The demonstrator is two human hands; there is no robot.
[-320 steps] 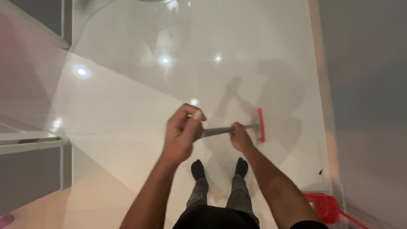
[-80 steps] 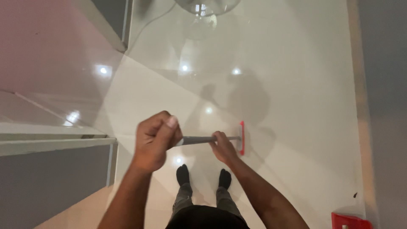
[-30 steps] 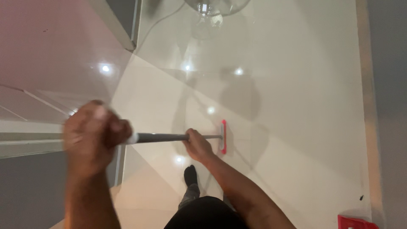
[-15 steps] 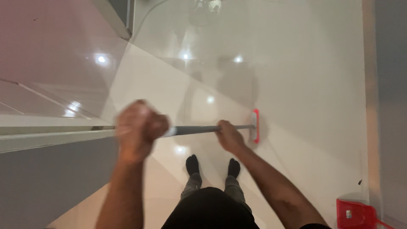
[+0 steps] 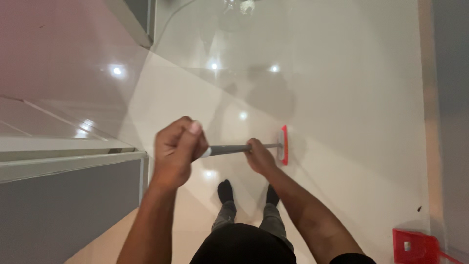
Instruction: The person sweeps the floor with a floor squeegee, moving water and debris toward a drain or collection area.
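I look straight down at a glossy white tile floor (image 5: 342, 98). My left hand (image 5: 178, 149) is closed around the top end of a grey mop handle (image 5: 227, 149). Farther down the same handle, my right hand (image 5: 259, 156) grips it just behind the red mop head (image 5: 284, 144), which rests flat on the tiles. My two feet in black socks (image 5: 225, 190) stand just behind the mop head.
A grey wall with a white ledge (image 5: 63, 164) fills the left side. A red dustpan (image 5: 415, 246) lies at the bottom right by the grey right wall (image 5: 454, 122). A small dark speck (image 5: 419, 209) sits on the floor near it. A fan base (image 5: 239, 6) shows at the top.
The mop head has slid back left a little since half a second ago. My left hand has come in closer to my right hand and is sharp instead of blurred.
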